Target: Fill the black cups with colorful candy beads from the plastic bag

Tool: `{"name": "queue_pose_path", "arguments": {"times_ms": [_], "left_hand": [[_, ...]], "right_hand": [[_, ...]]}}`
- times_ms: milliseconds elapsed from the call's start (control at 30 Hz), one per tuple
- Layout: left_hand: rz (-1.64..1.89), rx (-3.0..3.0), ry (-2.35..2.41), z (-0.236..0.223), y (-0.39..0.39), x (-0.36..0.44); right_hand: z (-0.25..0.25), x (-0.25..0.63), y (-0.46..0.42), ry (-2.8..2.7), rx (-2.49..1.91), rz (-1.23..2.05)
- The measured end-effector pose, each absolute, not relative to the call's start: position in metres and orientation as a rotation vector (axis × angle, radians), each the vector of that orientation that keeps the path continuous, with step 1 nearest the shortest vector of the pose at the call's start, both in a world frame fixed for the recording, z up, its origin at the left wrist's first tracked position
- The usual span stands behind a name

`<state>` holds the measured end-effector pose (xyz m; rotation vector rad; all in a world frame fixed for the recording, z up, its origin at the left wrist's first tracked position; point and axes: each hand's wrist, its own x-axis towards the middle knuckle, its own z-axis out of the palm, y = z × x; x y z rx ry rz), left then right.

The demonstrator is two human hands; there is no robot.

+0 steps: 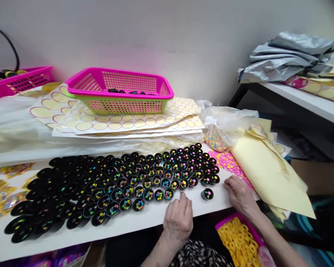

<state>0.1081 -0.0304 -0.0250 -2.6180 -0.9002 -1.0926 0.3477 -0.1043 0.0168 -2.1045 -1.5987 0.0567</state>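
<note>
Rows of small black cups (pixel 125 204) with coloured beads inside stand on the white table. One black cup (pixel 207 194) with a pink piece on top sits apart from the rows, between my hands. My left hand (pixel 179 215) is at the table's front edge, just below the front row, its fingers curled together; anything inside them is hidden. My right hand (pixel 241 194) rests by the table surface right of the single cup, fingers bent and closed downward. Nearest to it are many small pink pieces (pixel 231 163) spread on the table; its fingertips are partly hidden.
A pink and green basket (pixel 122 105) stands on sheets of round stickers (pixel 100 124). Behind the pink pieces lies a clear bag (pixel 217 139) of coloured beads. Yellow paper (pixel 269 167) covers the right end. Below the edge is a pink container of yellow rings (pixel 239 241).
</note>
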Motion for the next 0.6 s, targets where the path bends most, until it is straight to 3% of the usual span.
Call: {"name": "queue_pose_path", "arguments": {"times_ms": [133,267,433,600], "left_hand": [[-1.097,-2.635,-0.915,-0.028,-0.031,0.107],[-1.104,-2.630,-0.931,-0.027,-0.031,0.107],[-1.105,-2.642,-0.948,-0.024,-0.031,0.107],[-1.065,-2.662,-0.974,-0.026,-0.032,0.105]], "right_hand": [[0.063,0.335,-0.057,-1.476,-1.861,0.193],[0.092,0.304,0.021,-1.713,-1.619,0.341],[0.071,0.273,0.100,-2.078,-1.508,0.316],[0.056,0.259,0.124,-2.310,-1.641,0.282]]}}
